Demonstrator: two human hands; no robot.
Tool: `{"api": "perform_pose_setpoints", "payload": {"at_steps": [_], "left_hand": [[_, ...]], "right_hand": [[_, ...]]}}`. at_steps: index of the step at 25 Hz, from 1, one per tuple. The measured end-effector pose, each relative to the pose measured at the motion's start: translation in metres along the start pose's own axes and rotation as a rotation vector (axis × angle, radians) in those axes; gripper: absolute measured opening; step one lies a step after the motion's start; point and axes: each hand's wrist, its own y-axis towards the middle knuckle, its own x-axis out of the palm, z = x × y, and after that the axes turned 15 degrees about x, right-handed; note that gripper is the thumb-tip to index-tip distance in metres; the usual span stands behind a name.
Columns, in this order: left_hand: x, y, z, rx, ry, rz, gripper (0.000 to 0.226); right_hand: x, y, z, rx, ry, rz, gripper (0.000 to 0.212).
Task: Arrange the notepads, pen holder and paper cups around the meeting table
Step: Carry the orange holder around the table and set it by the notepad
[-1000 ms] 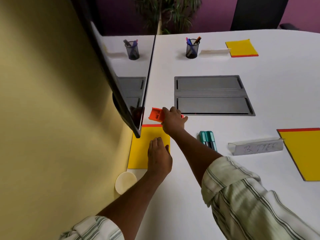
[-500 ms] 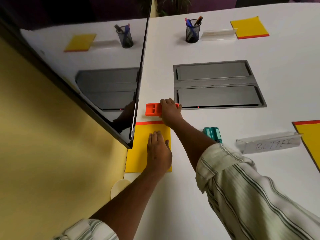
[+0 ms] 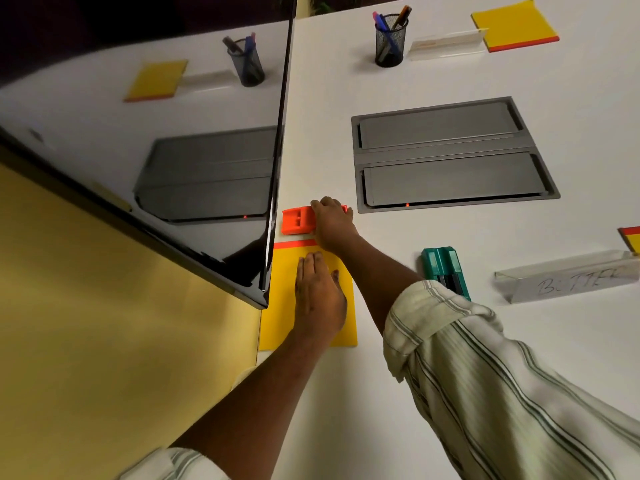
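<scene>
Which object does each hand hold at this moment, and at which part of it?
The right hand grips the orange holder at its right end, fingers curled over the far edge. The left hand holds nothing; it rests flat on the yellow notepad.

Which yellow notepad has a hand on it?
The near one by the screen: the left hand lies flat on it. The far pad goes untouched.

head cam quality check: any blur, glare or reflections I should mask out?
Head view: the glossy dark screen mirrors the table, doubling the pen holder and far notepad; the striped sleeve is motion-blurred at lower right; wide-angle bend at the edges; both hands are sharp.
</scene>
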Motion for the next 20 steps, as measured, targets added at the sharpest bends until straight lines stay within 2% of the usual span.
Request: {"api": "perform_pose_setpoints", "payload": {"at_steps": [14, 18, 20], "left_hand": [[0.003, 0.000, -0.012, -0.030, -0.014, 0.018, 0.052], [0.003, -0.006, -0.009, -0.037, -0.038, 0.036, 0.050], [0.003, -0.013, -0.007, -0.044, -0.039, 0.038, 0.050]], "right_hand": [[0.011, -0.001, -0.003, -0.018, 0.026, 0.046, 0.051], [0.011, -0.017, 0.001, -0.011, 0.040, 0.146, 0.062], [0.004, -0.029, 0.007, 0.007, 0.096, 0.223, 0.059]]}}
